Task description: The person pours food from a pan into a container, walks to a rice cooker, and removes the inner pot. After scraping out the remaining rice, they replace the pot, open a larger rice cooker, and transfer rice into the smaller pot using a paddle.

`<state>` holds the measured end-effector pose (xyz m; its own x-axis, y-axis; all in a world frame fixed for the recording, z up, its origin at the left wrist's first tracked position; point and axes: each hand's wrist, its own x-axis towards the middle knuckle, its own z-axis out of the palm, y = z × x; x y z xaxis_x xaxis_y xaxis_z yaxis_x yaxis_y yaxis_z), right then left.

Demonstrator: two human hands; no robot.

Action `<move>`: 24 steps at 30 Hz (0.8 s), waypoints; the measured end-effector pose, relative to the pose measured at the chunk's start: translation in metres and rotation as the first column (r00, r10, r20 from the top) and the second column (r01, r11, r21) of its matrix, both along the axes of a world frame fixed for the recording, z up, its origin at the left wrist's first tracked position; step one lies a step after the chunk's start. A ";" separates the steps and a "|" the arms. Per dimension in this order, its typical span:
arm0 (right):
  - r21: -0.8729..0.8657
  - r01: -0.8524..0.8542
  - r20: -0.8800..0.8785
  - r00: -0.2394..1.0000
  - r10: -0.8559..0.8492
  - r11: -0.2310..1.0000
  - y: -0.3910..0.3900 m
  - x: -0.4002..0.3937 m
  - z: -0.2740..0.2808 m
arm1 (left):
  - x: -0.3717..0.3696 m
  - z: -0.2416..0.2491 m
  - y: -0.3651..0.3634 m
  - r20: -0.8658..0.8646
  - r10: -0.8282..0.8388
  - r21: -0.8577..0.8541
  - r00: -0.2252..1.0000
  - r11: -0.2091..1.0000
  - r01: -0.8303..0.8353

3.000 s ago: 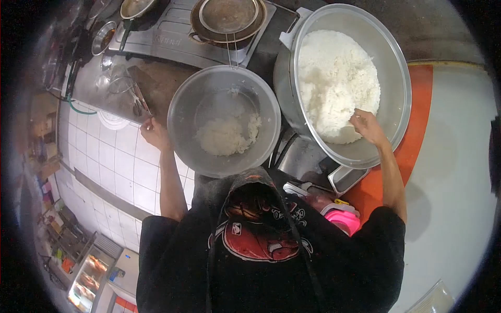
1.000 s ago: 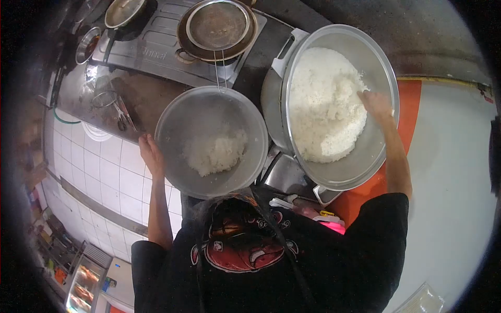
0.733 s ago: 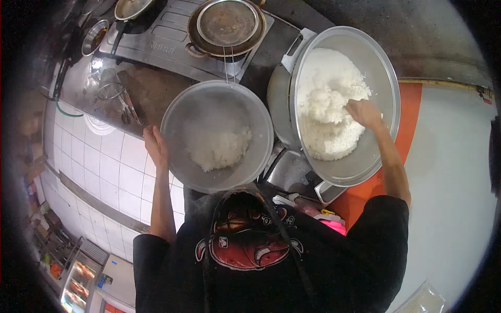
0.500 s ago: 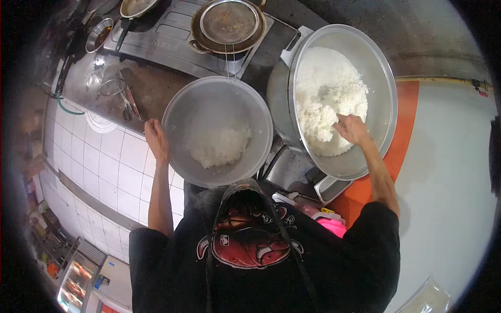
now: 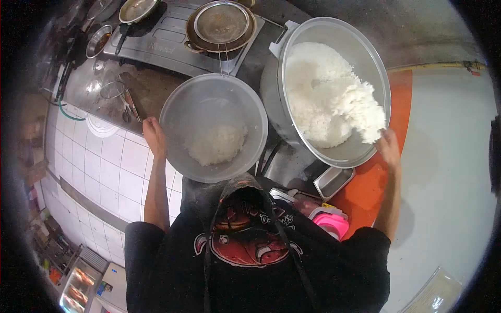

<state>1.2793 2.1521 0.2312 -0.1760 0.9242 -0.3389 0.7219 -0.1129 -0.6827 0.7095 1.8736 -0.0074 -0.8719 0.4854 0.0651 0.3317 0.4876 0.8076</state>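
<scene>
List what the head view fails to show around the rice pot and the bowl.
- Right hand: any scoop hidden by lifted rice.
- Rice pot: depth hidden by rice.
- Left hand fingertips: behind bowl rim.
- Strainer contents: too small.

Stood on a steel worktop [image 5: 151, 86]: plastic bowl [image 5: 209, 99] beside big rice pot [image 5: 376, 68]. Behind, stove [image 5: 172, 44] carrying a strainer-topped pan [image 5: 222, 23].

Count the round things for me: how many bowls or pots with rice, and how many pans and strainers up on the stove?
Containers with rice: 2, the big pot and the plastic bowl
Strainers: 1, the round strainer
Pans on the stove: 2, the brown pan under the strainer and the small pan
Total: 5
</scene>
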 end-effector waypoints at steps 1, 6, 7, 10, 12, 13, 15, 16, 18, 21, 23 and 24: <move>0.022 -0.028 0.010 1.000 0.028 0.999 -0.002 0.005 0.017 | 0.000 0.001 0.000 0.018 0.002 -0.008 1.000 1.000 -0.002; -0.030 -0.227 0.077 0.970 0.229 0.973 -0.093 -0.112 0.108 | -0.002 -0.005 -0.003 0.014 0.044 -0.002 0.999 0.999 -0.044; -0.098 -0.278 0.114 0.951 0.289 0.955 -0.107 -0.132 0.105 | -0.005 -0.009 -0.003 0.028 0.039 0.011 0.999 0.999 -0.040; 0.237 -0.722 0.463 0.672 0.578 0.650 -0.156 -0.196 -0.006 | 0.004 0.000 -0.004 0.081 0.026 0.037 0.996 0.999 -0.029; -0.156 -0.651 0.400 0.646 0.650 0.743 -0.182 -0.249 -0.063 | 0.004 0.004 -0.001 0.082 0.046 0.034 0.996 0.998 -0.049; -0.161 -0.653 0.393 0.646 0.655 0.740 -0.191 -0.247 -0.082 | 0.006 0.011 0.002 0.122 0.062 0.014 0.991 0.998 -0.064; -0.135 -0.654 0.305 0.688 0.659 0.745 -0.195 -0.251 -0.113 | 0.005 0.005 0.000 0.084 0.066 0.009 0.994 0.998 -0.066; -0.128 -0.663 0.299 0.683 0.666 0.738 -0.192 -0.251 -0.110 | 0.001 0.001 -0.001 0.054 0.055 0.004 0.997 0.998 -0.055; -0.091 -0.576 -0.161 0.814 0.559 0.813 -0.183 -0.229 -0.091 | 0.000 0.000 -0.002 0.039 0.048 -0.005 0.998 0.999 -0.048; -0.409 -0.465 -0.434 0.856 0.281 0.785 -0.165 -0.215 -0.057 | 0.002 0.003 -0.002 0.058 0.007 -0.037 0.998 0.999 -0.005; -0.530 -0.418 -0.440 0.879 0.182 0.737 -0.170 -0.207 -0.058 | 0.002 0.002 -0.001 0.046 0.019 0.027 0.999 0.999 -0.020; -0.531 -0.412 -0.437 0.882 0.178 0.740 -0.181 -0.206 -0.070 | 0.003 0.002 -0.002 0.049 0.013 0.028 0.999 1.000 -0.014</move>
